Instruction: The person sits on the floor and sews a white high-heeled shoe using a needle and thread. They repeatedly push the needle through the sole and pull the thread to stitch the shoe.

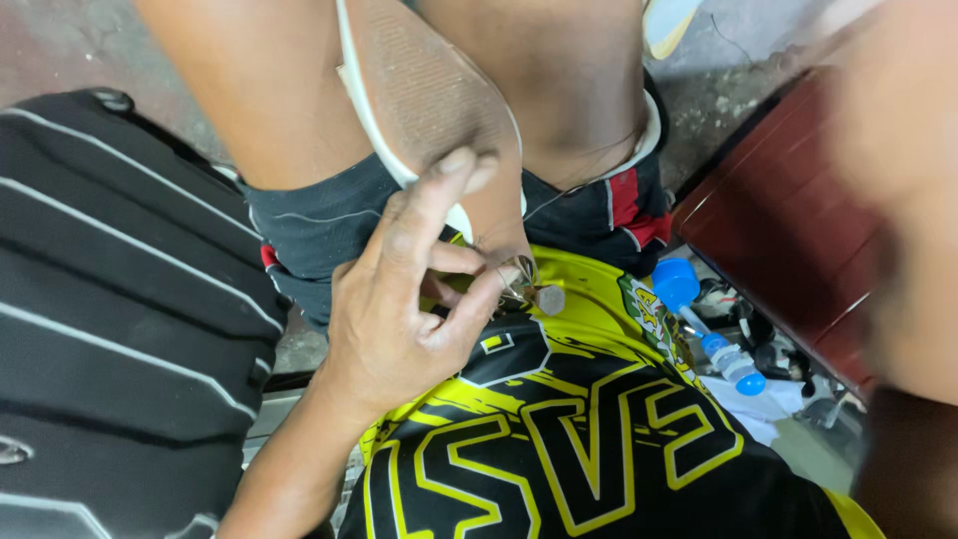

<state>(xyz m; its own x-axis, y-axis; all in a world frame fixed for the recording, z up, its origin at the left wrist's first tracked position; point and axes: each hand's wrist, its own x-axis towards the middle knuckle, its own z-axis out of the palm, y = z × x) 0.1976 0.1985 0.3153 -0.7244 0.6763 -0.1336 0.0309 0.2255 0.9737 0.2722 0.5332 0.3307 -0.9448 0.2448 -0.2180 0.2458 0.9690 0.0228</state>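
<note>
One large black bag with white stripes (pixel 110 299) fills the left of the frame, zipped so its contents cannot be seen, and a small clear bottle with blue caps (pixel 714 344) lies at lower right beside a dark red cabinet (pixel 788 230). At centre the left hand (pixel 399 299) curls closed around the thin heel of a high-heeled shoe (pixel 429 100), sole facing up across the lap. Blurred at the right edge, the right hand (pixel 898 180) cannot be read.
</note>
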